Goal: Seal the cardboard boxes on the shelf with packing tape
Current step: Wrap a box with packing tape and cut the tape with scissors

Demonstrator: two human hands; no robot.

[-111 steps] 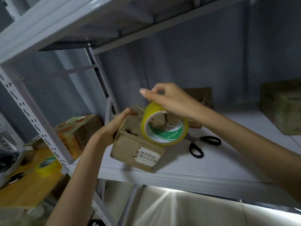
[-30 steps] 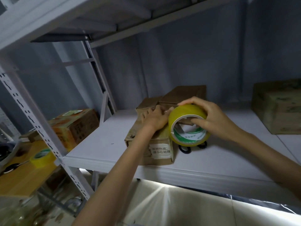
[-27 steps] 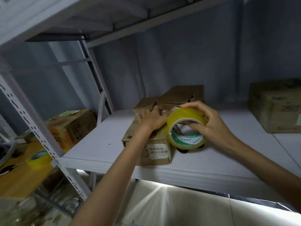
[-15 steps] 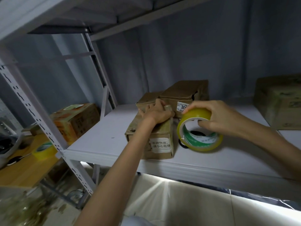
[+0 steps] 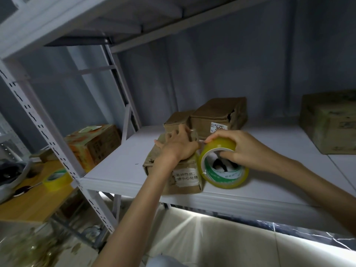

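A small worn cardboard box (image 5: 185, 181) with a white label lies near the front edge of the white shelf (image 5: 123, 170). My left hand (image 5: 178, 145) presses down flat on its top. My right hand (image 5: 238, 146) grips a yellow roll of packing tape (image 5: 223, 168) just right of the box, thumb inside the core, fingers over the rim. The roll rests against the box's right side. Two more brown boxes (image 5: 219, 116) stand behind, one with a printed sticker.
A larger taped box (image 5: 331, 120) sits at the shelf's right end. Scissors (image 5: 221, 164) show through the roll's core. Left of the perforated upright (image 5: 44, 132), an orange-printed box (image 5: 94, 143) and a second tape roll (image 5: 55, 179) lie on a wooden table (image 5: 38, 197).
The box was set down flat on the shelf and my left hand moved onto its top. My right hand brought the roll back to the box's right side.
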